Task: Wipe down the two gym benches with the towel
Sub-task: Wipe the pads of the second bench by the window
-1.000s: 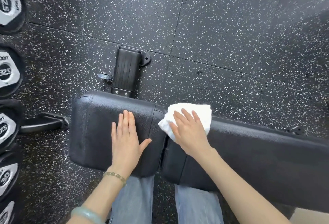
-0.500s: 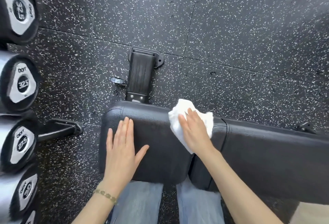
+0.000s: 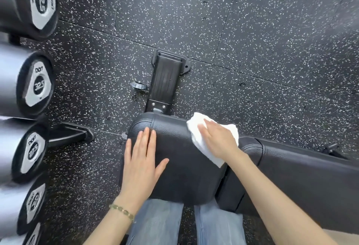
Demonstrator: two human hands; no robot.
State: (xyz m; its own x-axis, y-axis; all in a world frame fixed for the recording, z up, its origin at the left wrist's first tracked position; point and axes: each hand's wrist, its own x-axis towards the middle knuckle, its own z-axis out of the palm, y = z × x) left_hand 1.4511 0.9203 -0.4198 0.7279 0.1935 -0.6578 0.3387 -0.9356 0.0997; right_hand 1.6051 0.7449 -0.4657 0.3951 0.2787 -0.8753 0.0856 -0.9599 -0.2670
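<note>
A black padded gym bench runs from the centre to the right edge, with a short seat pad (image 3: pixel 180 159) and a long back pad (image 3: pixel 303 174) split by a gap. My left hand (image 3: pixel 141 165) lies flat, fingers straight, on the seat pad's left part. My right hand (image 3: pixel 217 139) presses a white towel (image 3: pixel 204 149) flat onto the seat pad's far right corner, fingers straight over the cloth. Only one bench is in view.
Several black dumbbells (image 3: pixel 37 89) on a rack line the left edge, one rack foot (image 3: pixel 71 134) pointing toward the bench. The bench's front foot and small wheel (image 3: pixel 165 81) stick out on the speckled rubber floor (image 3: pixel 252 40). My jeans-clad legs (image 3: pixel 157 223) stand against the seat's near edge.
My right hand has slid the towel left, from the back pad across the gap onto the seat pad. My left hand stayed flat on the seat. The view has shifted, putting the bench further right.
</note>
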